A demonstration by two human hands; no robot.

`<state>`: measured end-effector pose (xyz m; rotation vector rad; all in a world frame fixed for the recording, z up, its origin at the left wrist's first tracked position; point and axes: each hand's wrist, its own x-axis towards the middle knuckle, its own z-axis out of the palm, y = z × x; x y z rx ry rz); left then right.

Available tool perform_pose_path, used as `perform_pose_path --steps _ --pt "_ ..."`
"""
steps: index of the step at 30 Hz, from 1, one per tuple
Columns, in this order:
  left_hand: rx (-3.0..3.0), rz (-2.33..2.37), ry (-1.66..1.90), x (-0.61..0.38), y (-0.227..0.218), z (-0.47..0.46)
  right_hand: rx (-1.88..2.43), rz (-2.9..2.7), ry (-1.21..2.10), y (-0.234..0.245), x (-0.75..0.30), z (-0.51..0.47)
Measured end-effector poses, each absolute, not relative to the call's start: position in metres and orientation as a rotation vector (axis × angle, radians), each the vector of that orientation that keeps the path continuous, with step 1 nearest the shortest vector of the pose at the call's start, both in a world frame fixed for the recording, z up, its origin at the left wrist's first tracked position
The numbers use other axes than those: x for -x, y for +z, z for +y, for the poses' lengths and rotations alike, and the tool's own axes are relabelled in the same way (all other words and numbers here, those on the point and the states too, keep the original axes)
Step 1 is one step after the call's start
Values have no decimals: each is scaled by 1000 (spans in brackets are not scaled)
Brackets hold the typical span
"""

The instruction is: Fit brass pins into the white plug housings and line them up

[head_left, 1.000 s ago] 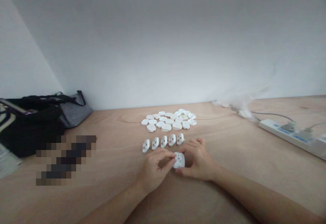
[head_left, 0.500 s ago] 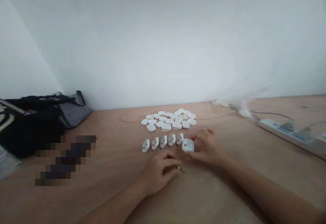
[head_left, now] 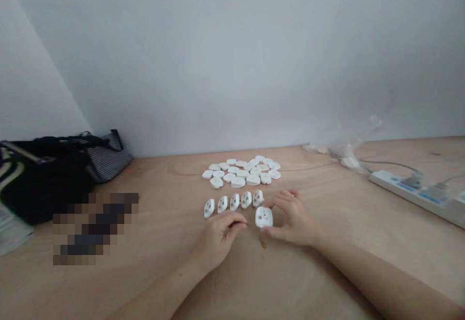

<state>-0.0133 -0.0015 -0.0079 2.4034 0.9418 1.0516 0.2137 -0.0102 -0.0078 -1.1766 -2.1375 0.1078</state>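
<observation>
My right hand (head_left: 292, 219) grips a square white plastic socket housing (head_left: 264, 217) by its right edge, with thumb and fingers around it and its recessed face towards me. Left of it, my left hand (head_left: 221, 237) is closed in a pinch; whatever lies between the fingertips is too small to make out. A small brass-coloured metal piece (head_left: 263, 244) rests on the wooden table just below the housing. Beyond my hands, several similar white housings (head_left: 234, 202) stand on edge in a row.
A cluster of white plastic pieces (head_left: 238, 182) lies farther back. At right are a white power strip (head_left: 410, 190) with plugs and a clear plastic bag (head_left: 347, 152) by the wall. Black bags (head_left: 47, 179) and a pixelated dark patch (head_left: 98, 228) are on the left.
My right hand has brought the white housing slightly nearer and left, away from the row. My left hand has moved up and left from the brass piece, its fingertips now pinched together.
</observation>
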Motion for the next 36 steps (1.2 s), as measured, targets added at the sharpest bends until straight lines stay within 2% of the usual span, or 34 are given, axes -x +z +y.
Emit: perform_pose_path --steps 7,22,36 --pt "-2190 978 1282 11 -11 -1 1084 -2247 207 -2 -202 -18" --pt "-2479 688 1206 7 0 -6 1011 -2250 289 -1 -196 -23" --pt "-2665 660 1185 7 -8 -4 1037 -2212 217 -2 -195 -21"
